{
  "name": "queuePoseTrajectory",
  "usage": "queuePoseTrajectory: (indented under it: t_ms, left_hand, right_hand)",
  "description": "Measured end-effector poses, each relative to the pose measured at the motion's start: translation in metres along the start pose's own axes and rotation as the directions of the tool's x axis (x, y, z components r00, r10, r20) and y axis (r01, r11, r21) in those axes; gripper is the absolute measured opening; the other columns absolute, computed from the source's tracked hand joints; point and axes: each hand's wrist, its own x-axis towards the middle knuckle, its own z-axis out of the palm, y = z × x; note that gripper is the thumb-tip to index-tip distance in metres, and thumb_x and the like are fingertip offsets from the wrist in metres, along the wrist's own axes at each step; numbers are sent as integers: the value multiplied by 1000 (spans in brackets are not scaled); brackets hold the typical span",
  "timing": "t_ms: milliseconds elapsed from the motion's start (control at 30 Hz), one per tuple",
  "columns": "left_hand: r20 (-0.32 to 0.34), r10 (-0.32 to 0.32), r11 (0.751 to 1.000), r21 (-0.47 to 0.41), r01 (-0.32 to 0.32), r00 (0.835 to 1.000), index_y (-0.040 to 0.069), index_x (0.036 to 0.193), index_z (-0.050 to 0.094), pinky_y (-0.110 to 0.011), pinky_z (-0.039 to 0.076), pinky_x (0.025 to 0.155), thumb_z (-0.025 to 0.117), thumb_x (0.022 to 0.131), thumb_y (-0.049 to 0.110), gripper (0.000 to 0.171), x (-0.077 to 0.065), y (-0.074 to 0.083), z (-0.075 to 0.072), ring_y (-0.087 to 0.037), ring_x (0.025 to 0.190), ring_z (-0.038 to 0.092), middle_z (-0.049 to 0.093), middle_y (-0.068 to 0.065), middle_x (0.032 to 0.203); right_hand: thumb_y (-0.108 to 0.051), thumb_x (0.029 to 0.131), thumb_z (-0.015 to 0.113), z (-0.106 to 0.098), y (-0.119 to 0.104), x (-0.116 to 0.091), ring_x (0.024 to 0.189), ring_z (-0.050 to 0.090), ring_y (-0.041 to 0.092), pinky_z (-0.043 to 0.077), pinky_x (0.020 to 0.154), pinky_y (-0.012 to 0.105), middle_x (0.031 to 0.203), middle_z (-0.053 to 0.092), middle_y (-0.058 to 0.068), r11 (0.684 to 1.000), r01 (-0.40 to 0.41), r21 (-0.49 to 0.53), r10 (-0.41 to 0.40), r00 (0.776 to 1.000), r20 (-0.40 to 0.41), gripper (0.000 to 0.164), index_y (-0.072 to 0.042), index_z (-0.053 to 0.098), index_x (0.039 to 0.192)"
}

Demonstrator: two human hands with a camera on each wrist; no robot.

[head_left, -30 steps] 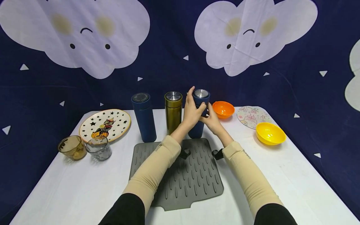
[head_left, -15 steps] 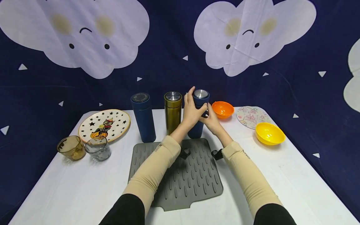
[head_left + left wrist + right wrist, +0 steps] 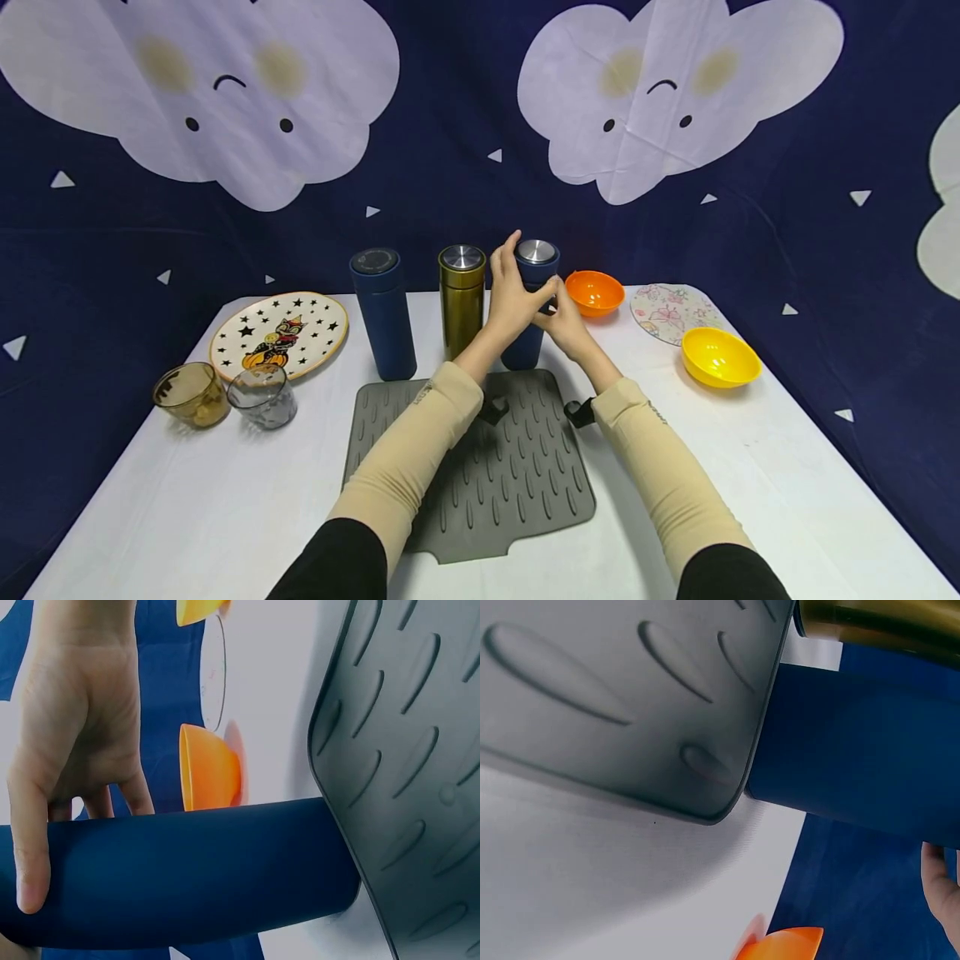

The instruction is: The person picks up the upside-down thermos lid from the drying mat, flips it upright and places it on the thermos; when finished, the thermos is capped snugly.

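Observation:
A blue thermos point(image 3: 523, 343) with a silver-topped lid stands upright behind the back right corner of the grey ribbed mat point(image 3: 517, 467). My left hand point(image 3: 512, 302) holds its upper part from the left, thumb across the front and one finger pointing up beside the lid. From the right, my right hand point(image 3: 568, 327) grips the same thermos; the left wrist view shows its thumb over the near side and other fingers passing behind. A gold thermos point(image 3: 462, 304) stands just left of my left hand. Another blue thermos point(image 3: 384, 321), dark-topped, is farther left.
An orange bowl point(image 3: 595, 293) sits close behind my right hand. Farther right are a floral round board point(image 3: 673, 312) and a yellow bowl point(image 3: 721, 357). On the left are a star-patterned plate point(image 3: 315, 321), an amber glass point(image 3: 192, 395) and a grey glass point(image 3: 262, 397).

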Motion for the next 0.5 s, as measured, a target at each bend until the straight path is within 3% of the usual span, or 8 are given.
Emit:
queuePoseTrajectory:
  t_ms: [167,267,367,500]
  left_hand:
    - [-11,15,999,31,-15,1000,18,143,19,-39,45,90,67,84,27,77,0,-1,1,-33,108,49,27,-15,133]
    - [1,19,1000,21,-19,1000,19,144,18,-43,44,92,63,84,19,75,0,-1,-1,-34,117,47,31,-16,138]
    - [9,15,1000,4,-16,1000,19,144,18,-46,39,98,60,82,17,76,1,-1,-1,-34,129,36,31,-16,141]
    - [-7,5,1000,25,-5,1000,18,144,19,-42,42,95,66,82,28,78,1,0,1,-34,120,43,26,-14,138]
  right_hand:
    - [3,85,58,1,0,0,128,30,42,31,101,54,146,26,21,1000,-10,6,10,1000,-4,70,-2,20,144]
    - [4,85,58,1,-1,0,126,33,42,32,100,54,145,26,22,1000,1,8,-1,1000,-1,74,-2,16,146]
    - [5,85,57,0,-1,0,125,34,42,32,100,54,145,26,22,1000,7,2,-7,1000,-3,75,-3,15,146]
    - [4,86,57,0,0,0,129,30,42,31,101,55,147,24,21,1000,-6,-6,6,1000,-2,71,-2,18,145]
